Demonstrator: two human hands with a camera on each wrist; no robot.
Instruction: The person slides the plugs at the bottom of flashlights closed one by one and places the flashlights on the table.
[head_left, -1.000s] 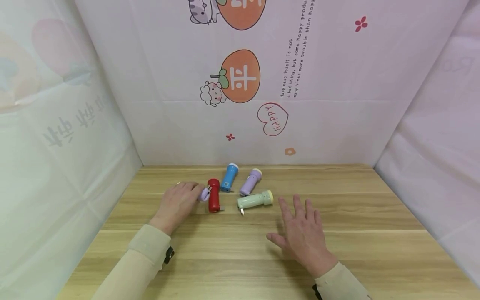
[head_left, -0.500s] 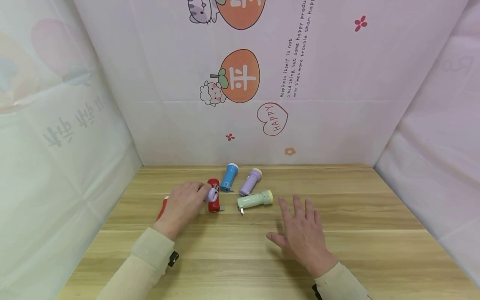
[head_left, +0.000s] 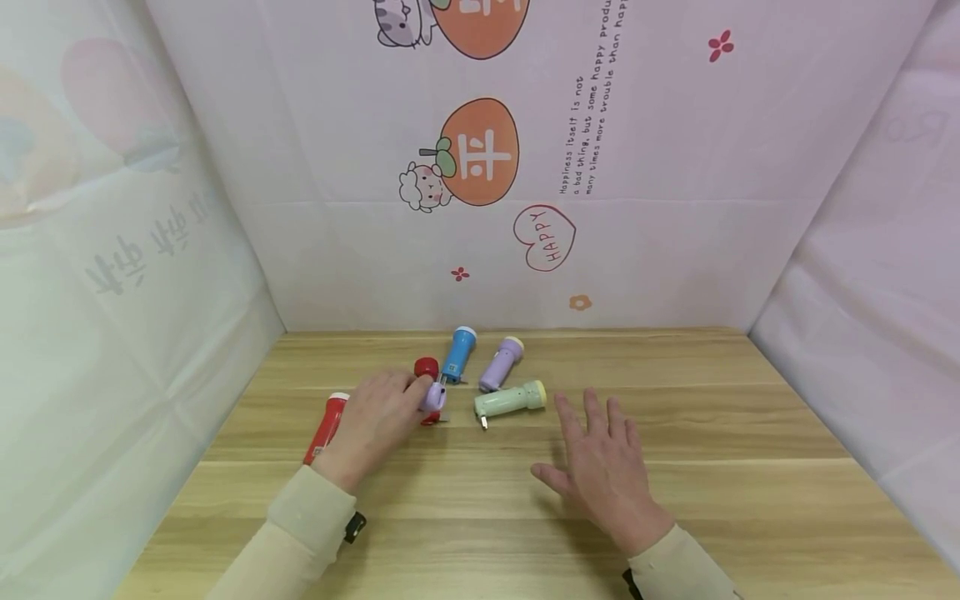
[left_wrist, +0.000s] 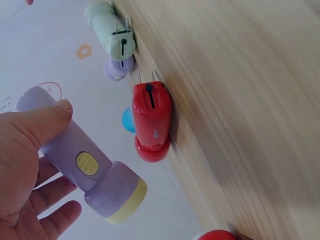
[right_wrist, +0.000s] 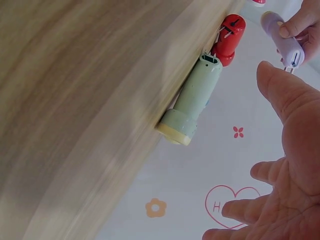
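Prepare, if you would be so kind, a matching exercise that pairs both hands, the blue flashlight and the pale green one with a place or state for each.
Column one
1. Blue flashlight
2. Right hand
3. Pale green flashlight
4. Left hand

Column two
A. Fingers spread, holding nothing
B. Gripping a purple flashlight
C. Lying on the table, with a white end
D. Lying on the table, with a pale yellow end

Right pairs: 1-C, 2-A, 3-D, 4-B.
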